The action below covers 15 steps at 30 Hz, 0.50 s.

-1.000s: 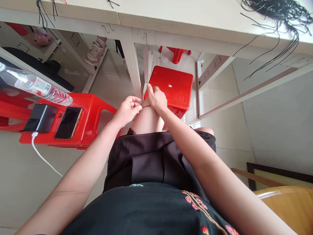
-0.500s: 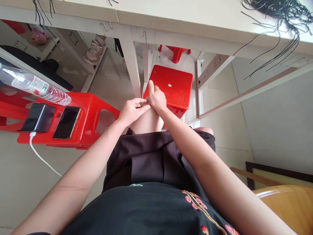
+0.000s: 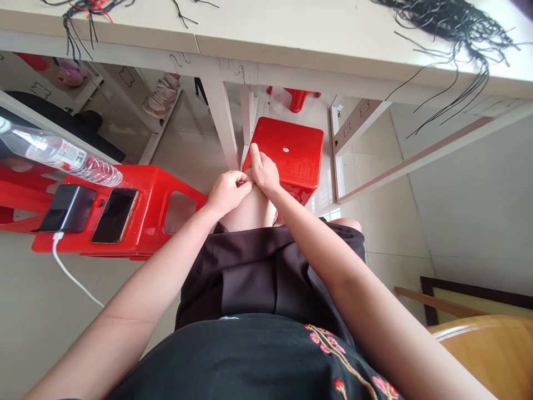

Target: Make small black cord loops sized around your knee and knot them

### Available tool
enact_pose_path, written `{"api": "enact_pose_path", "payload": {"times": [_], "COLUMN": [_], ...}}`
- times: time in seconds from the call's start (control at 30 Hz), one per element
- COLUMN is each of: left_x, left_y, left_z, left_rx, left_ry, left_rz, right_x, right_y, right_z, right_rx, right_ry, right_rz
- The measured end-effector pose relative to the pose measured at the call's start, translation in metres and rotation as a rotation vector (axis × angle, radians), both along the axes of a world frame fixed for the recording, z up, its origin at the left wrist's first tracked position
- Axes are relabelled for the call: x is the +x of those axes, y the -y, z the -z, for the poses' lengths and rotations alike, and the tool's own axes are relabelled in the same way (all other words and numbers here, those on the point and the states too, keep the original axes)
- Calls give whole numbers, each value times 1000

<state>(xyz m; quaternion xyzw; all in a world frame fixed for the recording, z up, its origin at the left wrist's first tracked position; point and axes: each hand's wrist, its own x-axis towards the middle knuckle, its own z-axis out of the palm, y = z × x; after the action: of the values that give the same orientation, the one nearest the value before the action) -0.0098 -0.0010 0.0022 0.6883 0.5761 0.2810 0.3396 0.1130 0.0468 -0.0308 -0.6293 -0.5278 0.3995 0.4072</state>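
Both hands meet over my bare knee (image 3: 245, 211), in front of a red stool (image 3: 287, 150). My left hand (image 3: 229, 191) is closed, thumb and fingertips pinched together beside the right palm; whatever they hold is too small to make out. My right hand (image 3: 265, 171) rests on the knee with its thumb raised and its other fingers curled down, their tips hidden. Above, black knotted cords (image 3: 453, 28) lie on the pale table (image 3: 291, 39), their loose ends hanging over its edge.
On the left, another red stool (image 3: 145, 222) carries a plastic bottle (image 3: 62, 153), a dark power bank (image 3: 69, 208) with a white cable, and a phone (image 3: 115, 215). White table legs (image 3: 227, 122) stand ahead. A wooden seat (image 3: 491, 350) is at lower right.
My left thumb and fingers have closed into a pinch. The right hand stays nearly where it was. The view has shifted slightly, showing more of the tabletop and some red cord.
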Motion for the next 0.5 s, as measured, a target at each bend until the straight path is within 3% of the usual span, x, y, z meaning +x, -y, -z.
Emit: {"api": "enact_pose_path", "payload": {"times": [0.17, 0.27, 0.37, 0.5], "left_x": [-11, -12, -9, -7], "left_y": [10, 19, 27, 34], "left_z": [-8, -18, -28, -36], "left_rx": [-218, -265, -259, -210], "left_ry": [365, 435, 423, 361], "left_rz": [-118, -122, -89, -36], "right_x": [15, 15, 12, 12], "right_y": [51, 90, 110, 114], "right_z": [-7, -8, -13, -22], "right_rx": [304, 439, 438, 272], "right_ry": [-131, -110, -139, -231], "right_rz": [112, 8, -27, -20]}}
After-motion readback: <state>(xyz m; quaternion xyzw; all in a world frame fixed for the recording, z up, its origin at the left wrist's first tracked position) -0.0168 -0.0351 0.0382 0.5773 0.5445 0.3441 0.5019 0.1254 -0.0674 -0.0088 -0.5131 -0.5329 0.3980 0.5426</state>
